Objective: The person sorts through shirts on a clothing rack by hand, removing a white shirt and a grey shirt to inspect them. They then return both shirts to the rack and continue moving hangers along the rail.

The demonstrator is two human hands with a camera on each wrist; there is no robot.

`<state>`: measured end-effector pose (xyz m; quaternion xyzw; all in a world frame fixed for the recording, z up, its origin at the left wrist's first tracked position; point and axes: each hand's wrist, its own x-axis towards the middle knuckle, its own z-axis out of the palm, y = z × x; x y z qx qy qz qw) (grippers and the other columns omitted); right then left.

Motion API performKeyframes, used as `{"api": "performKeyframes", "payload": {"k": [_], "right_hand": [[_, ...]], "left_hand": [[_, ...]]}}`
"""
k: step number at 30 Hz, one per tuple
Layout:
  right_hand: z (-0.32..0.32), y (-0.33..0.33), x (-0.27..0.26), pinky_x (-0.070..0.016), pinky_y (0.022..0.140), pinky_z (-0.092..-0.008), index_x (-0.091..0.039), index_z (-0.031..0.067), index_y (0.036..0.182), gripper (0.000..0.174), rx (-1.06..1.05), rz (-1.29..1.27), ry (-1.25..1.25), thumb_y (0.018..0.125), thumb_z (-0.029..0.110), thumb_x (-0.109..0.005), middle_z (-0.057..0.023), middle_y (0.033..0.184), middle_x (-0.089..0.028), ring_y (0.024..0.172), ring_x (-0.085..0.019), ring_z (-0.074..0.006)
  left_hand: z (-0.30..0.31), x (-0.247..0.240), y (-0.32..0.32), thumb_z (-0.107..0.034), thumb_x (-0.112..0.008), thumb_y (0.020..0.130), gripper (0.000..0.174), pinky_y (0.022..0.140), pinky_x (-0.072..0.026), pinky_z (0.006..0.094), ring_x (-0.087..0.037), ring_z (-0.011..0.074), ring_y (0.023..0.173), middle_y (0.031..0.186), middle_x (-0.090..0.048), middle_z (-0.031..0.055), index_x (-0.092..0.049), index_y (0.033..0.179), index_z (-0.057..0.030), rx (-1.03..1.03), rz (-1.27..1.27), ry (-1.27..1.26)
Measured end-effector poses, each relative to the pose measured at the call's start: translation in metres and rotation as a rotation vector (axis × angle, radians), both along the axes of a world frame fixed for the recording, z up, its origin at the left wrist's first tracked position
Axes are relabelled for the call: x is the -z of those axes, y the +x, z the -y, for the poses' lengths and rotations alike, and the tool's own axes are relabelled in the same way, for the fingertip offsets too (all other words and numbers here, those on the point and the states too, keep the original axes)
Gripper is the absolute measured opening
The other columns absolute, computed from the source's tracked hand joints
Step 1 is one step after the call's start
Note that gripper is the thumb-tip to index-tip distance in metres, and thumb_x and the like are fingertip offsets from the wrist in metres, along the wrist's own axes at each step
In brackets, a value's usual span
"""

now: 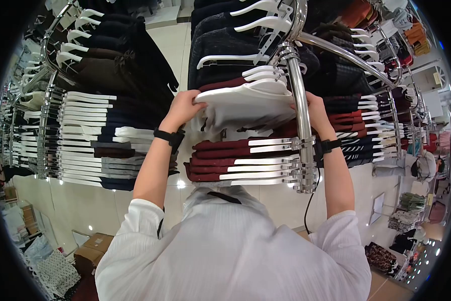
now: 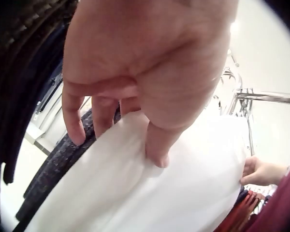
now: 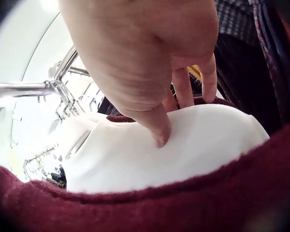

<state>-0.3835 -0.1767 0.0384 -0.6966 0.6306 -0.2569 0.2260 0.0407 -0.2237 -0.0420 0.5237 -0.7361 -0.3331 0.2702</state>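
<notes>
A white top (image 1: 238,111) hangs from the chrome rail among other hung garments, spread between the two hands. My left hand (image 1: 186,107) pinches its left shoulder. In the left wrist view the thumb (image 2: 158,152) lies on the white cloth (image 2: 135,188), with the other fingers behind it. On the far side of the upright chrome post, my right hand (image 1: 315,109) pinches the other shoulder; the post hides part of it in the head view. The right wrist view shows that thumb (image 3: 159,133) pressed on the white cloth (image 3: 130,159).
Dark red garments (image 1: 215,160) on white hangers hang nearest the body, in front of the top. Dark clothes (image 1: 213,45) hang behind it. The chrome post (image 1: 299,95) stands close to the right hand. More full racks line the left (image 1: 85,115) and right (image 1: 353,120).
</notes>
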Motion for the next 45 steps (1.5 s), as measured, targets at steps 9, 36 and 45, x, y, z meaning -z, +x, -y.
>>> {"api": "performKeyframes", "payload": {"k": [9, 36, 45], "right_hand": [[0.004, -0.076, 0.065, -0.0583, 0.084, -0.0363, -0.072, -0.0038, 0.109, 0.027, 0.038, 0.071, 0.24, 0.088, 0.01, -0.081, -0.015, 0.097, -0.078, 0.091, -0.076, -0.0247], [0.022, -0.124, 0.111, -0.0566, 0.077, -0.0353, -0.077, 0.0, 0.108, 0.026, 0.261, -0.082, 0.124, 0.097, 0.024, -0.072, -0.0133, 0.084, -0.076, 0.079, -0.073, -0.0206], [-0.1, -0.033, -0.046, -0.0523, 0.097, -0.0296, -0.069, 0.0003, 0.13, 0.036, -0.078, 0.309, 0.319, 0.096, 0.012, -0.073, -0.0066, 0.124, -0.073, 0.112, -0.067, -0.0131]], "left_hand": [[-0.002, 0.113, 0.05, -0.013, -0.077, 0.086, 0.017, 0.082, -0.0579, 0.0433, -0.074, 0.0374, 0.093, 0.093, -0.076, 0.0183, -0.076, 0.099, -0.0032, -0.169, 0.165, 0.148], [-0.033, 0.063, 0.015, -0.018, -0.076, 0.094, 0.018, 0.071, -0.0566, 0.0363, -0.075, 0.0262, 0.077, 0.081, -0.074, 0.0163, -0.076, 0.099, -0.0011, -0.225, 0.203, -0.051], [-0.131, -0.021, 0.042, -0.013, -0.067, 0.104, 0.026, 0.094, -0.0554, 0.0317, -0.068, 0.0129, 0.105, 0.119, -0.074, 0.0064, -0.067, 0.126, 0.0005, 0.085, -0.32, 0.349]]}}
